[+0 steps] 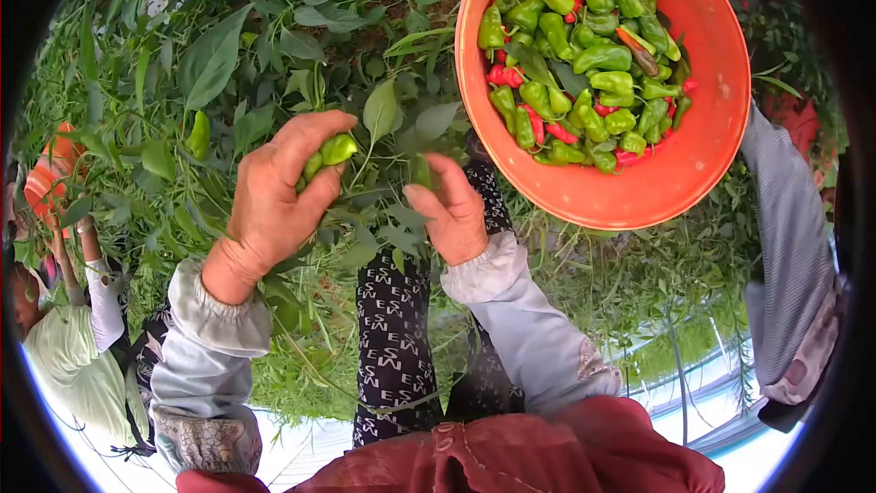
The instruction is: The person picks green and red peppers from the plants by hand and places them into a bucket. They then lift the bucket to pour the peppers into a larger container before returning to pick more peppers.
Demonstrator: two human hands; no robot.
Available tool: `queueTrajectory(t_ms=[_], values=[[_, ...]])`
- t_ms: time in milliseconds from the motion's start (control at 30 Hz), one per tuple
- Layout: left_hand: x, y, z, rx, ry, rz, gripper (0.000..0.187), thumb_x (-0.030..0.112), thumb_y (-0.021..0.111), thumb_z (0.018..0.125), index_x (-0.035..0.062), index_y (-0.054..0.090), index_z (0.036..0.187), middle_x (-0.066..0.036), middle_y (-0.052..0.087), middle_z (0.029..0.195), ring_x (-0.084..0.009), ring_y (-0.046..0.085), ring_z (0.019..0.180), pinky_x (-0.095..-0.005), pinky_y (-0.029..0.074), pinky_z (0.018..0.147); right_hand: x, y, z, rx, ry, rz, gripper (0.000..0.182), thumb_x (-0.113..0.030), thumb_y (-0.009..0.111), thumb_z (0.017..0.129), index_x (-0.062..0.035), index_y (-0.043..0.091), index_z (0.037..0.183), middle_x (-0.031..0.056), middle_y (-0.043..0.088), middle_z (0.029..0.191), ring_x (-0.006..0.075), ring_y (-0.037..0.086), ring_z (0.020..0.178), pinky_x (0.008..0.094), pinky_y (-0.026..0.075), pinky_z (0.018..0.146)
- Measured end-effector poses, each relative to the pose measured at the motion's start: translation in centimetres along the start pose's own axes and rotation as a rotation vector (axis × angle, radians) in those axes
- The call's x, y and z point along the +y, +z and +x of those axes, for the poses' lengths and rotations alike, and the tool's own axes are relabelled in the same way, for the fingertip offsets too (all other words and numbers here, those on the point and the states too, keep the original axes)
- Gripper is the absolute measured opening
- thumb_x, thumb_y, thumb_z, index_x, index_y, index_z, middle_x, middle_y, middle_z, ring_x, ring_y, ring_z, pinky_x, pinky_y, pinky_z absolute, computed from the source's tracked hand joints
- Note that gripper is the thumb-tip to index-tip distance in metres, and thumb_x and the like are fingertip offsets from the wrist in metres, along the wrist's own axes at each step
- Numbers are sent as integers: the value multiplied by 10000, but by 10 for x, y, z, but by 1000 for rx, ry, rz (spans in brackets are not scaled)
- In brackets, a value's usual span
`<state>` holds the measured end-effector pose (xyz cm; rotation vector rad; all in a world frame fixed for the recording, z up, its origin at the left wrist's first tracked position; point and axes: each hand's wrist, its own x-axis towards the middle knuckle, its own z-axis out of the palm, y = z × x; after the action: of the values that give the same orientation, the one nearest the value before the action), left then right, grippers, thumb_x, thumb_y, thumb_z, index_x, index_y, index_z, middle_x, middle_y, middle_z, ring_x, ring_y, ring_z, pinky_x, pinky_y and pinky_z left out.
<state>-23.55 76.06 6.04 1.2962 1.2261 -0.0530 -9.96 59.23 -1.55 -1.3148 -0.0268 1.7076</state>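
Note:
My left hand (276,196) is curled around green peppers (338,149), one of which pokes out between thumb and forefinger. To its right, my right hand (451,212) has its thumb and forefinger bent toward each other among the leaves. A blurred green shape (420,171) sits between those fingertips; whether it is a pepper or a leaf I cannot tell. Pepper plant leaves (380,110) rise between and behind both hands. At the upper right, an orange bucket (698,169) holds many green peppers (602,57) and several red ones (505,75).
One green pepper (198,134) hangs on the plant left of my hands. Dense foliage (210,55) fills the upper left. Another person (78,356) works at the left edge near an orange container (53,173). A grey-sleeved arm (792,246) shows at the right. My patterned trousers (392,338) are below.

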Motion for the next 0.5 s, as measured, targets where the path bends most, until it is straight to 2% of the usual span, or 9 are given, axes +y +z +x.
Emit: queueTrajectory(t_ms=[67, 100, 233, 333, 367, 400, 467, 500], values=[[17, 3, 1, 68, 238, 480, 386, -50, 563, 709, 62, 562, 1079, -90, 590, 988, -253, 609, 874, -307, 490, 747, -6, -7, -5, -23, -27, -382, 405, -70, 616, 836, 0, 450, 1198, 109, 571, 1047, 156, 571, 906, 285, 464, 791], [22, 5, 4, 71, 293, 429, 395, -48, 579, 676, 72, 559, 1052, -117, 586, 998, -338, 601, 880, -353, 507, 733, -11, -6, -8, -6, -84, -449, 444, -42, 625, 807, -6, 449, 1214, 139, 575, 1053, 215, 592, 898, 298, 468, 789], [33, 21, 9, -18, 371, 274, 377, -41, 598, 678, 67, 537, 1033, -113, 591, 986, -329, 612, 871, -348, 503, 732, -35, -8, -19, 40, -175, -519, 442, -43, 632, 796, -7, 470, 1206, 155, 586, 1038, 262, 598, 899, 314, 471, 789], [43, 34, 3, -140, 143, 178, 291, -35, 573, 736, 29, 519, 1015, -98, 572, 888, -195, 574, 727, -274, 455, 667, -48, -14, -26, 70, -272, -689, 406, -53, 639, 794, -5, 507, 1176, 170, 598, 1016, 289, 603, 889, 326, 476, 782], [38, 38, 4, -204, 101, 170, 286, 24, 635, 754, 30, 510, 1011, -71, 572, 851, -153, 556, 694, -265, 447, 646, -49, -17, -29, 74, -223, -673, 387, -57, 639, 796, -4, 519, 1161, 173, 600, 1011, 290, 607, 885, 329, 478, 776], [34, 44, 3, -205, 106, 171, 286, 24, 635, 754, 30, 510, 1011, -71, 572, 851, -153, 556, 694, -265, 447, 646, -51, -19, -32, 78, -178, -656, 369, -61, 639, 798, -4, 531, 1146, 175, 603, 1005, 291, 612, 880, 332, 481, 771], [28, 56, 2, -348, -263, 35, 338, 108, 705, 751, 22, 499, 1006, -50, 577, 885, -132, 550, 726, -256, 441, 648, -53, -21, -32, -22, -326, -762, 393, -82, 646, 766, -3, 531, 1133, 170, 596, 948, 321, 610, 847, 352, 490, 741], [22, 62, -1, -312, -255, 8, 382, 159, 738, 743, 14, 519, 1020, -30, 582, 932, -100, 544, 780, -241, 445, 671, -53, -19, -34, -28, -323, -757, 396, -88, 646, 759, -6, 531, 1129, 169, 593, 933, 328, 606, 838, 356, 492, 729]])
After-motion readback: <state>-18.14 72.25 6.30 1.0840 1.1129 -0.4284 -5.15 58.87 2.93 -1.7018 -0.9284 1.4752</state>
